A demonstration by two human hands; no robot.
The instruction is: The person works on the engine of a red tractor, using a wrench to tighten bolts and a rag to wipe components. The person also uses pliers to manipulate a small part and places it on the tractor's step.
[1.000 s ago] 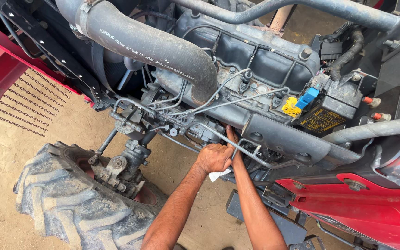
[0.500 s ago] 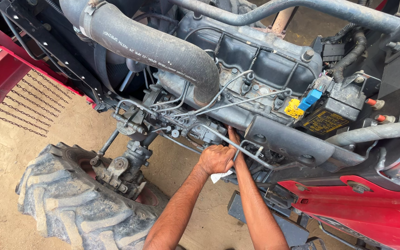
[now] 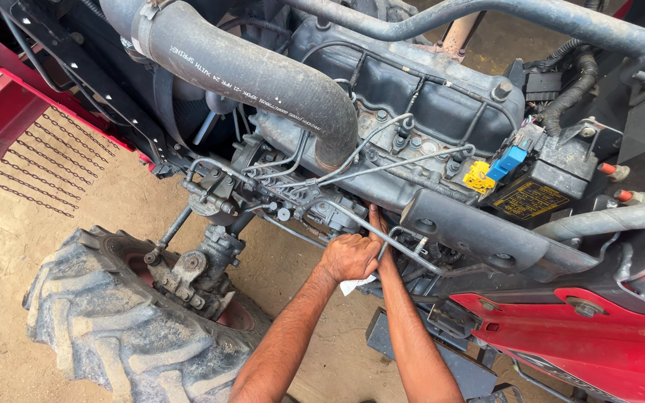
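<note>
Sandy dirt floor [image 3: 31, 246] fills the nine o'clock side of my view, with a lugged tractor tyre [image 3: 106, 328] at seven o'clock and the bare engine block [image 3: 419, 97] spread across the top, under a fat black rubber hose [image 3: 255, 75]. Red bodywork [image 3: 584, 336] sits at four o'clock.

Both my arms reach up from six o'clock toward the middle. My left hand [image 3: 350, 257] is closed into a fist, fingers pressed together around a scrap of white cloth [image 3: 355, 284] that pokes out beneath the knuckles. My right hand [image 3: 379, 231] goes in behind it, slid up past a thin metal fuel pipe [image 3: 382, 231] toward the injection pump [image 3: 330, 213]; its fingers are hidden behind the pipe and the left fist, so I cannot tell whether they are spread or pinching anything.

I judge the cloth to be light and limp, with no shape of its own, so it needs bunching in the palm as it is now. The pipe looks stiff but thin, probably oily and easy to kink, so I would not lean on its middle; the fittings at its ends near the pump look like the sounder places to grip. The pump body seems heavy, rigid and fixed to the engine.
</note>
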